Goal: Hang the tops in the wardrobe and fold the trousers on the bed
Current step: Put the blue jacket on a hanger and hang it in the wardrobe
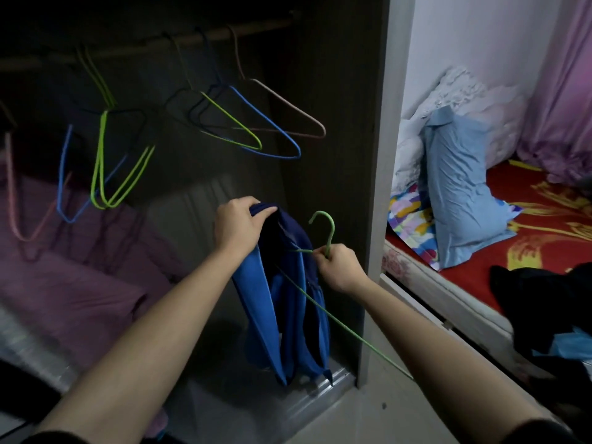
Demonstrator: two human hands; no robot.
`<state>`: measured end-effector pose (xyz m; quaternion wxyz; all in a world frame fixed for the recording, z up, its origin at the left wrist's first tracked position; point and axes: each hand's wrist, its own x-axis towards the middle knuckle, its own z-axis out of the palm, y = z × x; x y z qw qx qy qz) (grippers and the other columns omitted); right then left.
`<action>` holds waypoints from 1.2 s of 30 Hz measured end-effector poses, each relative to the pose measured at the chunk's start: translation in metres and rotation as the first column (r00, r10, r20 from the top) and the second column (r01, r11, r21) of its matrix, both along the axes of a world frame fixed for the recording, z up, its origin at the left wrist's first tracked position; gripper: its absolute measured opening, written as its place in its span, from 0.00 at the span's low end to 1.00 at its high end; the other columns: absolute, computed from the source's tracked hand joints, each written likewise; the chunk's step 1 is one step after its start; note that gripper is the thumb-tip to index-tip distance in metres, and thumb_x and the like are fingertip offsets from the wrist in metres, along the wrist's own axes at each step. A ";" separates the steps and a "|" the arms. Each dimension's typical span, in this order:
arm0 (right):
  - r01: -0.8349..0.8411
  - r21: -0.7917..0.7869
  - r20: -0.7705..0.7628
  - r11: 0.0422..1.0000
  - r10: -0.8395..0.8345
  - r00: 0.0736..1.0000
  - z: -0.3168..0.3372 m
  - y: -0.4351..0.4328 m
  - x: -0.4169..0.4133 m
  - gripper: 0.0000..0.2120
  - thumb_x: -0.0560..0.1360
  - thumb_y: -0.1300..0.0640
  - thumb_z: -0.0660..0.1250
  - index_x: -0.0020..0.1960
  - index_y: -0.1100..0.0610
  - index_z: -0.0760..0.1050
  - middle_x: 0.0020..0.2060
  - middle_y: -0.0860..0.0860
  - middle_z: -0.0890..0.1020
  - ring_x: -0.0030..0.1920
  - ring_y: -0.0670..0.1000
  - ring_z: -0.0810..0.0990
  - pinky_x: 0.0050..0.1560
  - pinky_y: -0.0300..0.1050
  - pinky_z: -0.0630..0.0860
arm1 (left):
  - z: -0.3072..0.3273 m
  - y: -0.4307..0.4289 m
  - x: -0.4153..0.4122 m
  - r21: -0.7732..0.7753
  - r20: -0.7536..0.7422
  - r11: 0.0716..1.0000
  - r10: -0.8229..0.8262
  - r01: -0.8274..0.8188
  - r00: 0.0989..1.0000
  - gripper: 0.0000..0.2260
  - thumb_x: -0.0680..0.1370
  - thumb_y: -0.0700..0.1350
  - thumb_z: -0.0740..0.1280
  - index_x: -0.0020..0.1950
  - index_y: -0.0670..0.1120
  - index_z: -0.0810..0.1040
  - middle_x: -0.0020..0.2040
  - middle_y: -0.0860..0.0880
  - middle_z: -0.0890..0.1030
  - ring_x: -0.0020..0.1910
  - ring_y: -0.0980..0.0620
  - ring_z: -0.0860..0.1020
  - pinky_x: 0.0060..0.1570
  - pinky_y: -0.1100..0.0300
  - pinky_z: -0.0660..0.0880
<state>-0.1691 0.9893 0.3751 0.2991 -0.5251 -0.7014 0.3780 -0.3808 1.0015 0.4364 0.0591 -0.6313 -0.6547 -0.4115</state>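
Note:
A blue top (pixel 288 302) hangs in front of the open wardrobe, pinched at its upper edge by my left hand (pixel 237 227). My right hand (pixel 338 267) grips a green wire hanger (pixel 323 225) just below its hook; one arm of the hanger runs down and right, the other goes into the top. Several empty wire hangers (pixel 250 123) hang on the wardrobe rail (pixel 153 43). A dark pile of clothes (pixel 541 302) lies on the bed (pixel 544 225) at the right.
The wardrobe's grey side panel (pixel 381 187) stands between the wardrobe and the bed. Purple folded bedding (pixel 64 283) fills the wardrobe's lower left. A light blue pillow (pixel 461 193) and white bedding lie at the bed's head. Pink curtains (pixel 563 75) hang at far right.

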 end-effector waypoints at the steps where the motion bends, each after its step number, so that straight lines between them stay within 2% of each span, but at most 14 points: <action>1: 0.055 0.021 -0.077 0.998 -0.053 0.996 0.001 0.003 -0.001 0.12 0.83 0.57 0.60 0.54 0.59 0.82 0.43 0.56 0.85 0.43 0.54 0.84 0.46 0.51 0.80 | 0.000 -0.002 -0.004 -0.018 0.007 1.000 0.019 -0.019 1.000 0.11 0.72 0.57 0.75 0.41 0.49 0.84 0.32 0.52 0.81 0.34 0.51 0.79 0.33 0.58 0.72; 5: 0.192 0.097 -0.455 0.977 -0.128 0.881 0.000 -0.001 -0.012 0.12 0.83 0.53 0.62 0.54 0.55 0.84 0.41 0.50 0.86 0.44 0.48 0.85 0.46 0.45 0.80 | -0.001 -0.010 -0.013 -0.104 0.118 0.994 0.057 -0.045 0.991 0.05 0.71 0.48 0.76 0.43 0.50 0.83 0.33 0.56 0.78 0.38 0.50 0.80 0.36 0.60 0.70; 9: 0.108 -0.033 -0.364 0.994 -0.113 0.925 -0.004 0.002 -0.024 0.14 0.83 0.52 0.62 0.48 0.56 0.83 0.37 0.51 0.85 0.39 0.47 0.83 0.42 0.48 0.78 | 0.006 -0.016 -0.004 -0.171 0.194 0.985 0.016 0.018 0.981 0.08 0.69 0.40 0.74 0.42 0.51 0.78 0.34 0.56 0.77 0.35 0.54 0.76 0.35 0.62 0.70; 12: 0.079 0.010 -0.197 0.997 -0.075 0.977 -0.008 0.006 -0.027 0.15 0.82 0.52 0.63 0.44 0.59 0.82 0.38 0.55 0.84 0.41 0.50 0.81 0.47 0.55 0.78 | 0.004 -0.026 0.003 -0.290 0.184 0.926 -0.194 0.242 0.964 0.14 0.69 0.32 0.70 0.43 0.52 0.79 0.36 0.55 0.79 0.35 0.60 0.76 0.34 0.71 0.68; 15: 0.074 -0.069 -0.303 0.995 -0.092 0.948 -0.015 0.000 -0.027 0.14 0.82 0.53 0.63 0.47 0.58 0.83 0.41 0.56 0.85 0.46 0.54 0.83 0.54 0.58 0.79 | -0.002 -0.034 0.009 -0.396 0.211 0.789 -0.419 0.469 0.883 0.18 0.71 0.32 0.71 0.45 0.57 0.78 0.45 0.55 0.81 0.44 0.60 0.79 0.45 0.69 0.73; 18: 0.050 -0.124 -0.464 0.991 -0.102 0.880 -0.018 -0.002 -0.020 0.16 0.83 0.52 0.61 0.45 0.59 0.83 0.40 0.59 0.84 0.43 0.60 0.82 0.51 0.61 0.78 | -0.009 -0.029 0.010 -0.472 0.285 0.714 -0.432 0.517 0.856 0.20 0.71 0.35 0.74 0.55 0.57 0.76 0.43 0.54 0.81 0.40 0.61 0.79 0.44 0.65 0.74; 19: 0.050 -0.118 -0.498 0.992 -0.103 0.861 -0.017 -0.003 -0.018 0.16 0.83 0.52 0.61 0.44 0.57 0.83 0.38 0.57 0.83 0.40 0.58 0.81 0.48 0.59 0.77 | -0.011 -0.028 0.008 -0.526 0.263 0.699 -0.408 0.485 0.874 0.25 0.70 0.37 0.75 0.62 0.55 0.73 0.41 0.53 0.80 0.38 0.62 0.79 0.42 0.64 0.73; 21: 0.058 -0.079 -0.535 0.995 -0.091 0.840 -0.013 -0.002 -0.014 0.16 0.83 0.52 0.62 0.43 0.57 0.84 0.35 0.54 0.82 0.37 0.53 0.78 0.43 0.53 0.74 | -0.014 -0.024 0.000 -0.662 0.039 0.686 -0.372 0.303 0.927 0.38 0.69 0.44 0.76 0.75 0.54 0.61 0.40 0.55 0.79 0.40 0.60 0.79 0.41 0.63 0.72; 24: 0.072 0.007 -0.524 0.997 -0.058 0.850 -0.006 0.003 -0.007 0.17 0.83 0.53 0.61 0.44 0.59 0.84 0.28 0.48 0.79 0.31 0.45 0.75 0.34 0.40 0.70 | -0.015 -0.019 -0.013 -0.680 -0.305 0.731 -0.350 0.055 0.886 0.45 0.65 0.66 0.73 0.77 0.60 0.56 0.50 0.55 0.73 0.55 0.54 0.73 0.48 0.57 0.70; 26: 0.061 0.022 -0.533 0.998 -0.040 0.845 -0.002 0.007 0.001 0.17 0.83 0.54 0.61 0.43 0.59 0.83 0.26 0.44 0.79 0.28 0.40 0.75 0.32 0.32 0.69 | -0.013 -0.016 -0.015 -0.544 -0.344 0.835 -0.316 0.087 0.884 0.40 0.64 0.81 0.59 0.72 0.64 0.67 0.52 0.54 0.68 0.54 0.54 0.66 0.52 0.56 0.65; 29: 0.026 0.049 -0.523 0.998 0.003 0.852 0.000 0.010 0.008 0.17 0.84 0.54 0.60 0.44 0.62 0.82 0.27 0.44 0.80 0.29 0.39 0.77 0.32 0.30 0.70 | -0.012 -0.009 -0.010 -0.391 -0.313 0.906 -0.296 0.161 0.902 0.37 0.70 0.79 0.41 0.56 0.60 0.80 0.52 0.55 0.69 0.56 0.53 0.65 0.54 0.55 0.56; 32: -0.001 0.082 -0.506 0.997 0.042 0.861 0.001 0.008 0.007 0.16 0.83 0.53 0.60 0.43 0.57 0.82 0.28 0.44 0.81 0.30 0.39 0.78 0.33 0.30 0.71 | -0.013 -0.008 0.001 -0.524 -0.254 0.832 -0.354 0.180 0.900 0.26 0.73 0.75 0.48 0.46 0.56 0.73 0.46 0.58 0.76 0.54 0.53 0.73 0.58 0.52 0.60; 34: 0.013 0.133 -0.462 0.991 0.051 0.886 0.002 0.009 0.008 0.15 0.83 0.52 0.60 0.44 0.54 0.82 0.30 0.43 0.81 0.32 0.40 0.79 0.35 0.34 0.73 | -0.016 -0.009 0.006 -0.550 -0.190 0.809 -0.364 0.209 0.912 0.16 0.77 0.67 0.59 0.46 0.55 0.70 0.44 0.58 0.75 0.52 0.53 0.74 0.58 0.50 0.61; 36: 0.074 0.215 -0.358 0.974 0.009 0.934 0.003 0.011 0.010 0.14 0.83 0.46 0.61 0.49 0.52 0.81 0.35 0.45 0.82 0.37 0.42 0.80 0.39 0.42 0.76 | -0.021 -0.013 0.007 -0.515 -0.147 0.827 -0.343 0.224 0.928 0.12 0.79 0.60 0.62 0.47 0.53 0.71 0.46 0.55 0.76 0.53 0.51 0.73 0.56 0.50 0.60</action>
